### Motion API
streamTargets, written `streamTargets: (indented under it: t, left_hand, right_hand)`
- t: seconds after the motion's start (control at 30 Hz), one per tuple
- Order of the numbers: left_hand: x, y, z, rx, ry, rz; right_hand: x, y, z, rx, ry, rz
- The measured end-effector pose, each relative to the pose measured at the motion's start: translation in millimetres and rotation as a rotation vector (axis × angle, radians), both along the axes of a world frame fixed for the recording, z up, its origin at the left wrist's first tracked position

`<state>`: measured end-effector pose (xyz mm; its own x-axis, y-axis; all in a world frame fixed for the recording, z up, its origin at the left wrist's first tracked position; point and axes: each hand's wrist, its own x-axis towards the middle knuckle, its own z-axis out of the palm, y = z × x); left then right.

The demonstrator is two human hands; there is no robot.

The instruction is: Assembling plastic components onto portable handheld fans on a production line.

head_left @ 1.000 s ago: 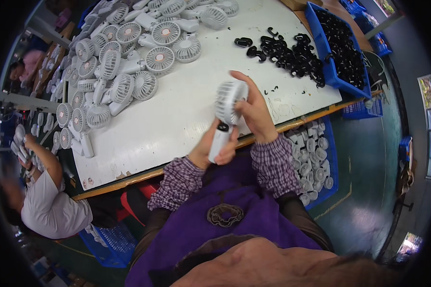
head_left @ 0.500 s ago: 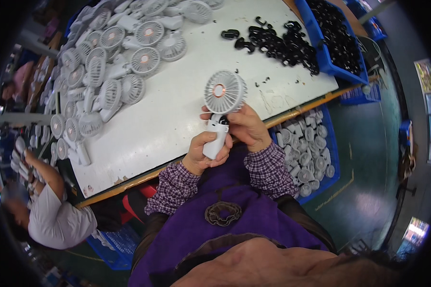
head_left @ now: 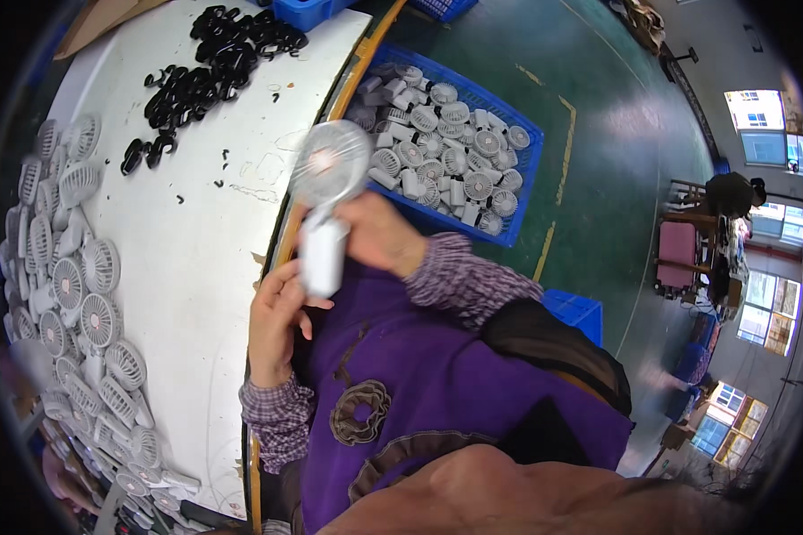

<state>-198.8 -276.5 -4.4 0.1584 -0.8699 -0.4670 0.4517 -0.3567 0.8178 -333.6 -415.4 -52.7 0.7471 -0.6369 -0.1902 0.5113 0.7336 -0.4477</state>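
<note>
A white handheld fan (head_left: 323, 254), its round grille blurred by motion, is in my right hand (head_left: 379, 230). That hand's fingers are closed round the neck and upper handle, partly hidden behind it. My left hand (head_left: 274, 319) is beside the lower end of the handle with its fingers apart; whether a fingertip still touches the fan I cannot tell. The fan stands over the table's front edge, head up. To the right of it, a blue crate (head_left: 525, 192) on the floor holds many similar white fans (head_left: 455, 160).
On the white table (head_left: 196, 294) lie a pile of white fans (head_left: 98, 316) at the left and a heap of black curved plastic parts (head_left: 210, 76) at the far side. A blue bin (head_left: 312, 11) stands beyond the heap. Another blue crate (head_left: 573, 314) sits right of my lap.
My view has swung right, toward the crate of fans. My left hand has loosened from the fan's handle; my right hand now carries the fan by its neck.
</note>
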Motion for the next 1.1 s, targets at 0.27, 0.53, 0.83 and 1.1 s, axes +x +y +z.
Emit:
streamTargets:
  t: [0.27,0.53,0.83,1.1]
  left_hand:
    - [6.4,26.2,-35.7,0.078,0.112,0.121]
    - [26.7,82.2,-27.4,0.189,0.107,0.290]
    - [86.1,284.5,7.1,0.439,-0.500,1.281]
    - [208.5,389.2,-1.4,1.290,-1.374,1.101]
  right_hand:
    - [-266.4,-103.2,-250.0,-0.405,1.377,-0.226]
    - [-272.3,-125.1,-447.2,-1.750,1.479,0.772]
    - [-179.6,-141.4,-367.5,-1.534,1.804,0.865]
    - [-140.8,-130.3,-220.7,-1.384,1.977,0.238]
